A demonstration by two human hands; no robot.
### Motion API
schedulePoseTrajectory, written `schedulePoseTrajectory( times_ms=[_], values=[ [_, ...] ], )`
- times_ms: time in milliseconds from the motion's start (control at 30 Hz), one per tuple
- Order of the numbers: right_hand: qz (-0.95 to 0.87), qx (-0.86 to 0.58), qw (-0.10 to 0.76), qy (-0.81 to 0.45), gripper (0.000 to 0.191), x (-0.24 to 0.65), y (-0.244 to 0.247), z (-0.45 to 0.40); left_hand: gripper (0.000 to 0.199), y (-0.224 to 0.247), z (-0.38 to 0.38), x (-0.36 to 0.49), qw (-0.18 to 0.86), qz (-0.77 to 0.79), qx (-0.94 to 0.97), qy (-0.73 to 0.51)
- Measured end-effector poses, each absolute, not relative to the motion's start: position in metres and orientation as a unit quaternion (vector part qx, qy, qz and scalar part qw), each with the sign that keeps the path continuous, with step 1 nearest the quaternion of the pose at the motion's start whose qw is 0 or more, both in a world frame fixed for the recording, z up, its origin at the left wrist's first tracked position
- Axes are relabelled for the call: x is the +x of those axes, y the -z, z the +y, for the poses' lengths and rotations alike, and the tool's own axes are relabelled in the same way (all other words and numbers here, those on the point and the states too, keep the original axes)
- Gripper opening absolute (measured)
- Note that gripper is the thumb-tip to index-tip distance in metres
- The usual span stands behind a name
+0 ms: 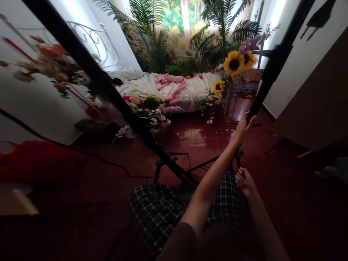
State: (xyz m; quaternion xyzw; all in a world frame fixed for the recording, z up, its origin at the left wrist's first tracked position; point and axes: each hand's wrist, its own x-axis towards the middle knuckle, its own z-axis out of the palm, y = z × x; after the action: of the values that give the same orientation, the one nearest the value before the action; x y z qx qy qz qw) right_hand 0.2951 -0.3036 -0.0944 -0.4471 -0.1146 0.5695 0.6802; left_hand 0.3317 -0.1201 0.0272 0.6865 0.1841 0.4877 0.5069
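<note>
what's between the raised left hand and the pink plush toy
In the head view, a glossy dark red tile floor, then a small mixed flower bunch and a white cloth.

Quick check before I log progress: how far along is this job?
The set looks arranged: a pink plush toy lies on white cloth, with sunflowers beside it. In hand: the left hand is raised beside a black stand pole, contact unclear, and the right hand rests on a plaid lap. Left: a black cable lies loose across the red floor.
</note>
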Motion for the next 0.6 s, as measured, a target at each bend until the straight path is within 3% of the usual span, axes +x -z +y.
schedulePoseTrajectory(
  times_ms=[200,333,433,600],
  values=[
    [-0.152,-0.514,0.682,-0.498,0.038,0.309,0.084,-0.304,0.041,-0.027,-0.117,0.353,0.483,0.233,0.679,-0.502],
    [-0.218,-0.608,0.685,-0.338,0.048,0.343,0.048,-0.282,0.041,-0.028,-0.116,0.348,0.485,0.221,0.678,-0.506],
    [-0.258,-0.666,0.659,-0.237,0.06,0.385,0.007,-0.251,0.037,-0.03,-0.118,0.347,0.491,0.221,0.679,-0.499],
    [-0.297,-0.731,0.571,-0.224,0.062,0.445,-0.044,-0.2,0.031,-0.029,-0.118,0.347,0.49,0.217,0.676,-0.506]
  ],
)
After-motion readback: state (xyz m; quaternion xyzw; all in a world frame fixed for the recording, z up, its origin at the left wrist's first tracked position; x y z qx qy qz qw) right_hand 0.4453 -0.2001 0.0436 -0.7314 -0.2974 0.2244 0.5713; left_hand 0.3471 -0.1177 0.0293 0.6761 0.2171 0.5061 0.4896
